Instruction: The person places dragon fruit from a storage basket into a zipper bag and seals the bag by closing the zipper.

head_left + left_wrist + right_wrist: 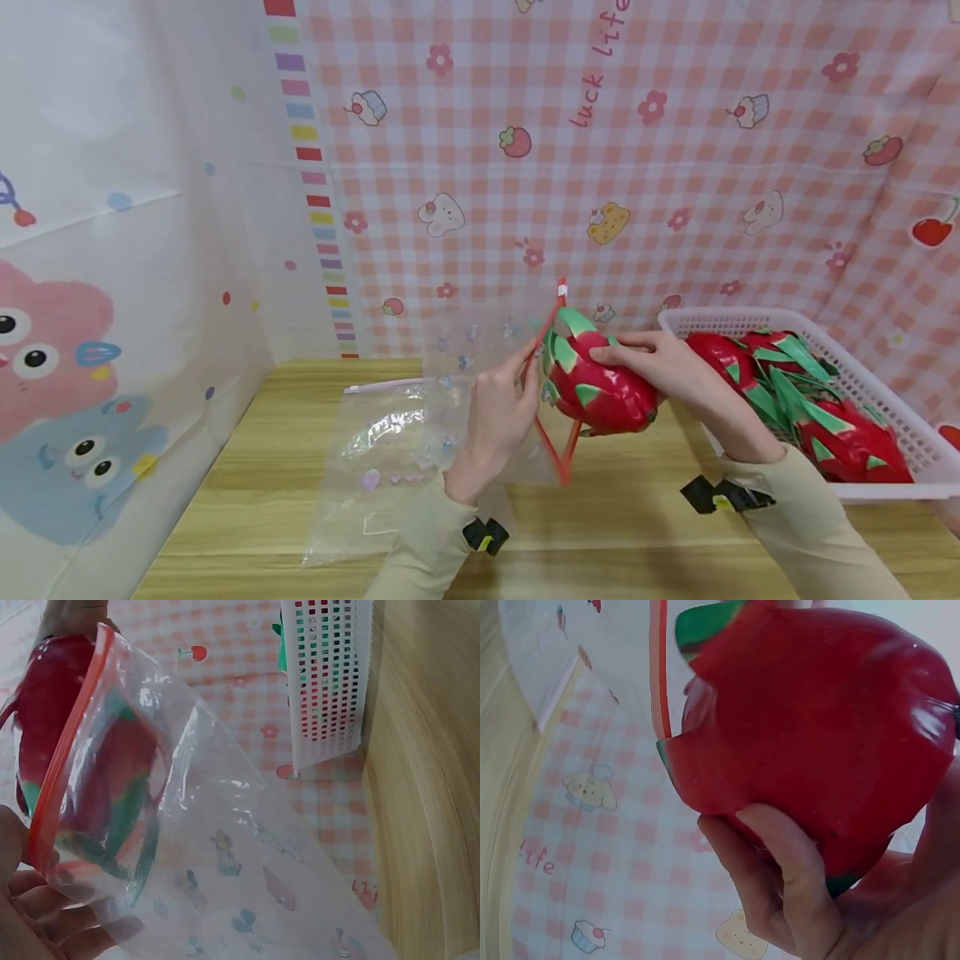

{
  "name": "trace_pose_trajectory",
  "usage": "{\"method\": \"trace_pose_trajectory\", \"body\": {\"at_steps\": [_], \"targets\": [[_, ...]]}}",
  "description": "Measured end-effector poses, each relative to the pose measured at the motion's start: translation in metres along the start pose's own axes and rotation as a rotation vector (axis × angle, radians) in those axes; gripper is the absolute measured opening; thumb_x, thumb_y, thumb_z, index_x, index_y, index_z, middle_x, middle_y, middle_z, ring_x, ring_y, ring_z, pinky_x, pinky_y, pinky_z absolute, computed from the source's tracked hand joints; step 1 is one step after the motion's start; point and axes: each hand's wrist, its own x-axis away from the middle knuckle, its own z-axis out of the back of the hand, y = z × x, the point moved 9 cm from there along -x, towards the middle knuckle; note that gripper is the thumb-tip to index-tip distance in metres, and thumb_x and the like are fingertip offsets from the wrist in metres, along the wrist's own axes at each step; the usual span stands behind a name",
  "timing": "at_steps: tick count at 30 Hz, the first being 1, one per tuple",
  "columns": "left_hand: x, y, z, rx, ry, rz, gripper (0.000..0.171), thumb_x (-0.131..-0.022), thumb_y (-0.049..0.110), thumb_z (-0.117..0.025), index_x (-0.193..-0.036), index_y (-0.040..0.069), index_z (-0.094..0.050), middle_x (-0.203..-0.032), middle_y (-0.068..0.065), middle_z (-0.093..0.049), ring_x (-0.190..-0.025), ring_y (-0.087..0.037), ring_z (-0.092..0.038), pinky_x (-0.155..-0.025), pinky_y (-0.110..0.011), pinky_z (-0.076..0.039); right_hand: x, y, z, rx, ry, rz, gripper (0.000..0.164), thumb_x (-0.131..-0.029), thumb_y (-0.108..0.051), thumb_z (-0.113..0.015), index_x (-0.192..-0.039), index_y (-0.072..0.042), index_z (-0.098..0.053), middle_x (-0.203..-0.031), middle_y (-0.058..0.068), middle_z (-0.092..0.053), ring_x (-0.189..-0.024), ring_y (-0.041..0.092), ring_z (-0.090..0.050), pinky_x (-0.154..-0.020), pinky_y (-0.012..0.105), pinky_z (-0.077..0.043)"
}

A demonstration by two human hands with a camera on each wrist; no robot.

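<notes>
White basket [873, 396] right; red-edged bag [483, 346] overlaps flat clear bag [378, 454].

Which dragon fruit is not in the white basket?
The dragon fruit in the right hand, partly inside the red-rimmed bag; the others lie in the basket.

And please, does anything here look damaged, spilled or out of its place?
Nothing stands out. The right hand holds a dragon fruit partly inside the red-edged bag, the left hand grips the bag, and the other dragon fruits lie in the basket.
</notes>
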Motion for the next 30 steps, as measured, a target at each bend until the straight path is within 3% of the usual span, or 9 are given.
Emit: {"method": "trace_pose_trajectory", "body": {"at_steps": [8, 18, 23, 30], "targets": [[0.002, -0.002, -0.002, 0.024, -0.015, 0.015, 0.03, -0.094, 0.012, -0.055, -0.122, 0.001, -0.063, -0.07, -0.009, -0.067, -0.04, 0.0, -0.034, -0.035, -0.011, -0.026, -0.002, -0.003, -0.002, -0.095, -0.018, 0.001, 0.059, -0.094, -0.047, -0.05, -0.132, -0.003, -0.053, -0.111, 0.021, -0.063, -0.075, 0.014, -0.065, -0.063, 0.034, -0.059], [0.001, -0.002, 0.001, 0.057, -0.014, 0.038, 0.031, -0.096, 0.011, -0.052, -0.125, 0.001, -0.061, -0.089, -0.017, -0.073, -0.043, -0.002, -0.038, -0.039, -0.01, -0.032, -0.004, 0.002, -0.012, -0.256, 0.04, -0.044, 0.068, -0.091, -0.053, -0.052, -0.137, -0.004, -0.049, -0.112, 0.018, -0.063, -0.074, 0.012, -0.067, -0.063, 0.037, -0.059], [-0.001, -0.003, 0.006, 0.096, 0.007, 0.046, 0.03, -0.096, 0.01, -0.054, -0.123, -0.001, -0.062, -0.101, -0.021, -0.072, -0.043, -0.003, -0.042, -0.038, -0.009, -0.032, -0.004, -0.001, -0.015, -0.21, 0.075, -0.019, 0.069, -0.091, -0.053, -0.053, -0.138, -0.004, -0.047, -0.121, 0.023, -0.059, -0.082, 0.016, -0.066, -0.063, 0.036, -0.059], [0.0, -0.002, 0.007, 0.127, -0.004, 0.068, 0.032, -0.095, 0.009, -0.053, -0.125, -0.001, -0.06, -0.112, -0.022, -0.067, -0.057, -0.015, -0.063, -0.041, -0.011, -0.04, -0.005, -0.004, -0.02, -0.151, 0.134, -0.002, 0.071, -0.088, -0.055, -0.058, -0.139, -0.007, -0.048, -0.126, 0.025, -0.059, -0.09, 0.024, -0.068, -0.062, 0.035, -0.059]]}}
